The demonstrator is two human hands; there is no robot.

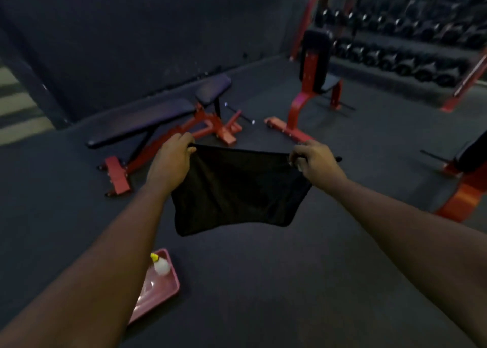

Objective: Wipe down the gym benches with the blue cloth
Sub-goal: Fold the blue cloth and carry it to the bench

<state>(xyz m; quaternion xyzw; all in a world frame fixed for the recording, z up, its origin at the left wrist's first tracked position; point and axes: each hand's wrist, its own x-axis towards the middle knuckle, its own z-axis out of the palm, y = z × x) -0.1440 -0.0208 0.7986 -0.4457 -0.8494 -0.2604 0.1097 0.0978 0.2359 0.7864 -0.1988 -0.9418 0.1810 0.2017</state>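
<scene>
Dim gym floor point(263, 281) of dark matting, with a dumbbell rack point(411, 31) lining the far right wall: three benches stand ahead of me, the flat bench point(142, 118) at far left, the upright bench point(316, 57) further back at centre-right, and a third bench point(471, 163) cut off by the right edge. None is touched yet, so I judge this the opening step, with the cloth held spread before the first wipe. The blue cloth point(237, 187) hangs in the air between my hands, well apart from every bench and reading almost black in this light. My left hand point(171, 160) pinches its top left corner and my right hand point(313, 160) pinches the top right. Next I must carry it to the nearest pad, probably the flat bench, and press it flat there. Near left on the floor, a pink tray point(163, 284) holds a small white bottle point(161, 266) with a yellow cap. My forearm hides part of the tray, and I cannot tell whether the cloth is damp.
</scene>
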